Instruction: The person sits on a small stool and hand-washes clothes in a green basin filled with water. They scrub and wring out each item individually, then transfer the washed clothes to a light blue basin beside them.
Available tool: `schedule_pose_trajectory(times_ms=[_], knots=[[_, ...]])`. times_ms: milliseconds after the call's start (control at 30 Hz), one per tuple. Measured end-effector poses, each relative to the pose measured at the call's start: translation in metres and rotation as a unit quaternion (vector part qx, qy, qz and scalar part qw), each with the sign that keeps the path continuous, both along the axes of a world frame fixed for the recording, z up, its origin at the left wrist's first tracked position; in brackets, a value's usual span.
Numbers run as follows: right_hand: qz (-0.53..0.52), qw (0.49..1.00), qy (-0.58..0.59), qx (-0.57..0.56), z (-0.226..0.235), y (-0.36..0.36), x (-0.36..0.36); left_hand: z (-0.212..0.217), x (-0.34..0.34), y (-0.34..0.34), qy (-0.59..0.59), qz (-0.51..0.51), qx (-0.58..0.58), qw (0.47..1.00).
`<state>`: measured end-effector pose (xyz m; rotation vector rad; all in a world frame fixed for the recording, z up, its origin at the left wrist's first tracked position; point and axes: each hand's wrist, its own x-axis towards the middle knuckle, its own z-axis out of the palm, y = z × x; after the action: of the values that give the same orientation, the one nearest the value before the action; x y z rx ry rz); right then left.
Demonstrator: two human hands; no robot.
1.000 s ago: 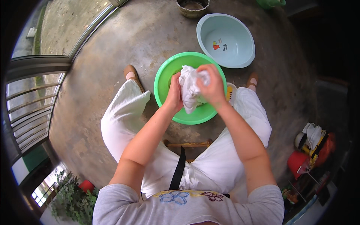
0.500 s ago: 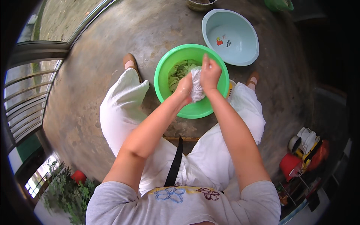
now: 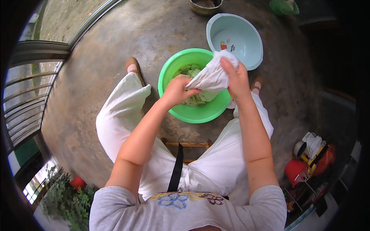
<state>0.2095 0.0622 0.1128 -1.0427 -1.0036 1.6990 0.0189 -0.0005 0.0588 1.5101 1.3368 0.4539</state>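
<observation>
A white cloth [image 3: 214,75] is stretched between my two hands above the green basin [image 3: 163,77]. My left hand [image 3: 179,90] grips its lower left end, and my right hand [image 3: 237,80] pinches the upper right part, thumb on top. Below the cloth, pale green wet fabric [image 3: 189,71] lies bunched in the basin, partly covered by the cloth and my hands. The basin stands on the floor between my feet.
A light blue basin [image 3: 246,46] with a small printed picture sits just beyond, at the right. Farther off are a metal bowl [image 3: 206,7] and a green container [image 3: 284,7]. A wooden stool [image 3: 187,144] is under me. Red containers [image 3: 296,171] stand at right, a plant [image 3: 65,196] at left.
The white cloth, bunched tightly between my hands before, is now spread out wider. My right hand has moved right and slightly down; my left hand has shifted left.
</observation>
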Motion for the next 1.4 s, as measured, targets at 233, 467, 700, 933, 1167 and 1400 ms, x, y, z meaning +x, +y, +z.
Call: schedule_pose_trajectory(times_ms=[233,467,700,933,1167,1400], knots=[[0.002,0.995,0.084,-0.051,0.001,0.01,0.006,0.014,0.001,0.002,-0.438,0.308,-0.056,0.843],[0.009,0.919,-0.355,0.169,-0.045,-0.036,-0.057,-0.082,0.039,-0.019,-0.687,0.351,-0.273,0.575],[-0.105,0.884,-0.343,0.3,-0.06,-0.07,-0.064,-0.041,0.053,-0.018,-0.547,0.369,-0.273,0.7],[-0.106,0.918,-0.375,0.08,-0.074,-0.006,-0.025,-0.003,0.071,-0.015,-0.467,0.405,-0.359,0.7],[0.229,0.887,-0.366,0.163,-0.021,0.0,-0.002,0.011,0.003,0.005,-0.336,0.29,-0.234,0.865],[0.033,0.991,-0.113,0.055,-0.004,-0.001,0.014,0.026,-0.013,0.002,0.002,0.096,0.034,0.995]])
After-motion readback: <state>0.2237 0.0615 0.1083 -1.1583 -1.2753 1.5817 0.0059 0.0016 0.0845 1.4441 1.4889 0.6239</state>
